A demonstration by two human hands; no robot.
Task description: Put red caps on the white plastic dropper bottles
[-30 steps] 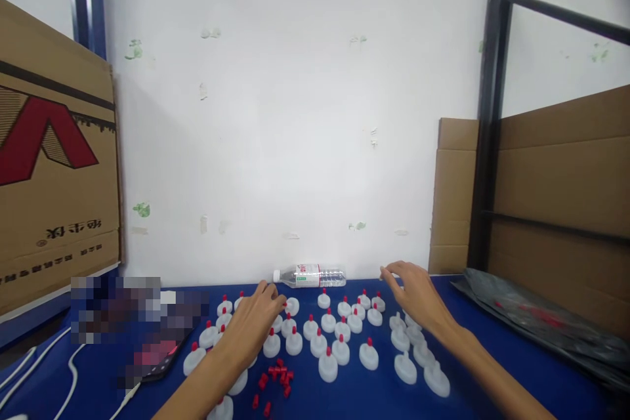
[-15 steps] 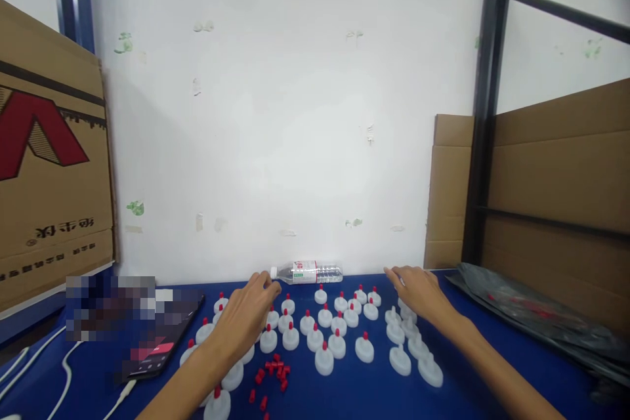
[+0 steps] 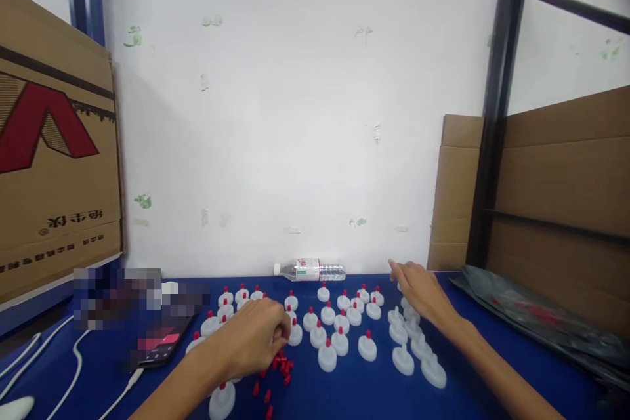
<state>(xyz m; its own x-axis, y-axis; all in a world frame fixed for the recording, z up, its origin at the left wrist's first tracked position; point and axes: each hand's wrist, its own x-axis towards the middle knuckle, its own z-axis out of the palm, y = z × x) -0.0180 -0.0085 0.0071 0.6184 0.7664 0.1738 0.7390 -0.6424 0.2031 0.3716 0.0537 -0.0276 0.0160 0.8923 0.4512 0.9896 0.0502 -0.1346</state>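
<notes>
My left hand [image 3: 258,336] is over the left group of white lids, its fingers curled down and its tips close above a loose pile of small red caps [image 3: 282,363]. Whatever its fingers may hold is hidden. My right hand [image 3: 420,292] hovers over the far end of the white lids without red tips [image 3: 403,361], with fingers stretched out to the left; nothing shows in them. Several round white lids with red-tipped nozzles [image 3: 327,358] stand upright across the middle and left of the blue table [image 3: 364,397].
A clear plastic bottle [image 3: 310,270] lies on its side against the white wall. A phone [image 3: 167,341] with white cables [image 3: 73,367] rests at left. Cardboard boxes [image 3: 59,190] flank the table, and a grey plastic bag [image 3: 531,315] lies at the right edge.
My left hand has come down and nearer, from the far lids to the red caps. My right hand has stayed over the right lids. The view has shifted slightly.
</notes>
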